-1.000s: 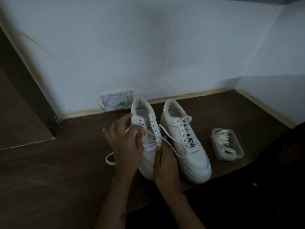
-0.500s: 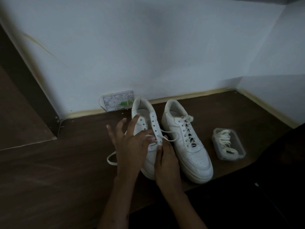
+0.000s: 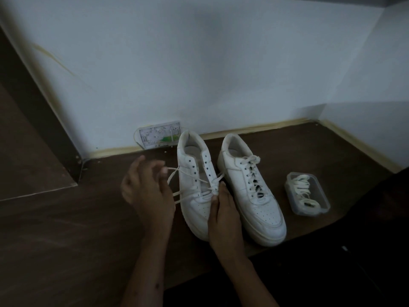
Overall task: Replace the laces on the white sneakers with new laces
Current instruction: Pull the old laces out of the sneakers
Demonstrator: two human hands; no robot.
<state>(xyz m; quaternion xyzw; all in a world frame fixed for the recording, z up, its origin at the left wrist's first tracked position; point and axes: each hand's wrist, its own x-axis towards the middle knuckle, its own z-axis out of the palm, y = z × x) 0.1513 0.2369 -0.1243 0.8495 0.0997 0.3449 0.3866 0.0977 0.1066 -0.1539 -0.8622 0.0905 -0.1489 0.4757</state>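
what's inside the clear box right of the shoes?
The clear box holds a coiled bundle of pale laces, seen through its top and walls. How many laces there are, and whatever lies under the coil, cannot be made out.

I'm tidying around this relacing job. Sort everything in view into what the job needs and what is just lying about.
Needed for the job:
- left sneaker, upper eyelets already empty
- old lace, pinched by the left hand
- right hand, steadying that sneaker
- right sneaker, fully laced
- clear box holding new laces

Just lying about:
- wall socket plate
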